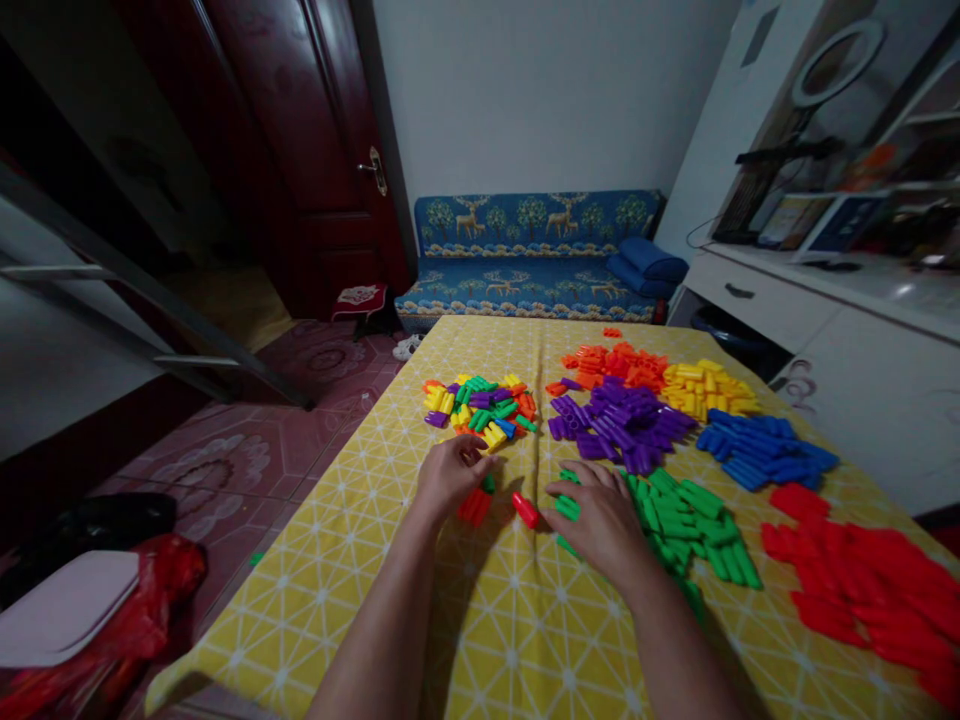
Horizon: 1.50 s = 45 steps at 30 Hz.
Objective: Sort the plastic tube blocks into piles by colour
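Observation:
My left hand [448, 478] is half curled at the near edge of a mixed-colour pile of plastic building pieces [480, 402]. Its thumb and forefinger are apart, with no piece visible between them. Close below that hand lie red-orange pieces [473, 507] and a green piece [489, 484]. A single red piece [526, 510] lies between my hands. My right hand [604, 515], fingers spread, rests low over green pieces [568, 507] at the left side of the green pile [694, 525]; its palm hides some of them.
Sorted piles of purple [626, 420], orange [619, 365], yellow [709, 388], blue [765, 448] and red pieces [862, 575] cover the right side of the yellow patterned tablecloth [517, 640]. Beyond the table stand a blue sofa [525, 272] and a white cabinet [870, 370].

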Motion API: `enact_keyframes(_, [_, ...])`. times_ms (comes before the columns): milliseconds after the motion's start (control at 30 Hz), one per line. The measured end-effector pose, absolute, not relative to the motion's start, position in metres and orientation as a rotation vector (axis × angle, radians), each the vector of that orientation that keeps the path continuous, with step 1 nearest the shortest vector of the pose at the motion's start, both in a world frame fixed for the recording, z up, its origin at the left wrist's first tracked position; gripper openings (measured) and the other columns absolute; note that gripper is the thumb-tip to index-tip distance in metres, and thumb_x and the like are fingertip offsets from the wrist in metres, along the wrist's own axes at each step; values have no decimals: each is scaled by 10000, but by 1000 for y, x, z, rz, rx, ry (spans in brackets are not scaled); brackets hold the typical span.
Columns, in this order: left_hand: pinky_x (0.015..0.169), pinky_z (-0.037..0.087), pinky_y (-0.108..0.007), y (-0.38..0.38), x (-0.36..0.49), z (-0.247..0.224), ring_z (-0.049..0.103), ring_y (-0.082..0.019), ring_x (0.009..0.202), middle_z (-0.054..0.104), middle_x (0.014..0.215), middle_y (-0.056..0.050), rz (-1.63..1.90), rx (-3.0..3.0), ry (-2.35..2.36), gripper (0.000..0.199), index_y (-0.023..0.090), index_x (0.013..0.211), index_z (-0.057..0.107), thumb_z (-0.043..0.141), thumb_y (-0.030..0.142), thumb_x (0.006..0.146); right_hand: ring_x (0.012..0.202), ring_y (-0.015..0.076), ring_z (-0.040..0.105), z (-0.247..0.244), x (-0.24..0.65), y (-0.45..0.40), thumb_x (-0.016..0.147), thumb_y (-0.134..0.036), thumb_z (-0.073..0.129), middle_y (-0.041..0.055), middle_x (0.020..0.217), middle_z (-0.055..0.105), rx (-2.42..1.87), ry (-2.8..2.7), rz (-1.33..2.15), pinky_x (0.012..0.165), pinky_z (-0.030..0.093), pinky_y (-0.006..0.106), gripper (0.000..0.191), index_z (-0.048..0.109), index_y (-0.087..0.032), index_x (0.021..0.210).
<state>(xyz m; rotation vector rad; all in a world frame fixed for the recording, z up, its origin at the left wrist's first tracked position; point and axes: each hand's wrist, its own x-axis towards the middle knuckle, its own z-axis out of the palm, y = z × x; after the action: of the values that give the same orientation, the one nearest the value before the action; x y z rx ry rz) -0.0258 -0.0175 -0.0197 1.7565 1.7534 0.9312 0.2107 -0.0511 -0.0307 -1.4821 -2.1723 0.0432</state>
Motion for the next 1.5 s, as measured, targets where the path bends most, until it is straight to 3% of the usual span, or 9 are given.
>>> enact_keyframes(100, [642, 436, -256, -25, -33, -14, 634, -187, 747, 716, 881, -54, 715, 1902, 1726, 403, 206, 981, 739, 799, 414, 641, 1019, 295, 573, -27, 221, -48, 704, -289, 780, 48, 1016, 702, -1536, -2121, 33, 908, 428, 489, 23, 759, -293, 713])
enact_keyframes(200, [679, 439, -265, -28, -33, -13, 627, -191, 779, 703, 932, -61, 624, 1977, 1708, 406, 207, 1021, 733, 797, 346, 645, 951, 276, 580, -22, 220, -46, 754, -308, 741, 45, 917, 703, -1520, -2094, 35, 890, 425, 483, 115, 736, -278, 643])
enact_keyframes(267, [687, 439, -266, -29, -27, -13, 623, -187, 771, 697, 923, -60, 603, 2000, 1703, 375, 201, 1037, 728, 759, 292, 675, 965, 268, 583, -20, 214, -47, 767, -322, 738, 46, 963, 704, -1463, -2095, 58, 908, 423, 480, 53, 754, -273, 756])
enact_keyframes(433, [699, 434, -264, -30, -10, -13, 624, -189, 794, 680, 908, -61, 624, 2144, 1661, 295, 214, 993, 746, 649, 198, 714, 1064, 251, 581, -16, 195, -54, 735, -266, 774, 39, 1165, 666, -1274, -2280, 242, 956, 428, 444, 416, 695, -304, 1142])
enact_keyframes(700, [608, 431, -240, -27, -10, -17, 568, -144, 645, 648, 760, -31, 909, 1923, 1595, 319, 147, 927, 742, 582, 116, 653, 928, 197, 632, -24, 185, -55, 818, -74, 564, 43, 1014, 672, -1276, -2259, 300, 828, 476, 351, 324, 701, -256, 1048])
enact_keyframes(867, [606, 445, -231, -28, -5, -11, 579, -141, 663, 661, 762, -28, 1022, 1761, 1450, 316, 144, 941, 716, 543, 104, 679, 904, 208, 644, -23, 185, -52, 872, -142, 496, 72, 1007, 691, -1298, -2013, 232, 813, 490, 348, 260, 648, -199, 1075])
enact_keyframes(1067, [753, 467, -282, -26, 1, -24, 620, -202, 861, 670, 918, -67, 790, 2114, 1570, 337, 178, 920, 745, 552, 75, 664, 997, 231, 639, -16, 209, -47, 895, -235, 493, 95, 1067, 697, -1306, -1754, 145, 886, 494, 366, 252, 635, -185, 1096])
enact_keyframes(1400, [807, 475, -285, -20, 2, -35, 634, -196, 886, 693, 936, -56, 857, 2041, 1572, 351, 196, 941, 757, 561, 59, 686, 775, 333, 650, -18, 387, -68, 773, -450, 547, 189, 870, 717, -1979, -1224, -364, 614, 440, 452, 367, 725, -224, 1002])
enact_keyframes(1500, [777, 479, -293, -17, 3, -39, 645, -199, 844, 717, 916, -60, 948, 1935, 1537, 310, 177, 945, 745, 577, 74, 706, 863, 383, 639, -34, 422, -80, 770, -459, 525, 217, 906, 702, -2110, -1168, -450, 650, 416, 512, 349, 731, -261, 970])
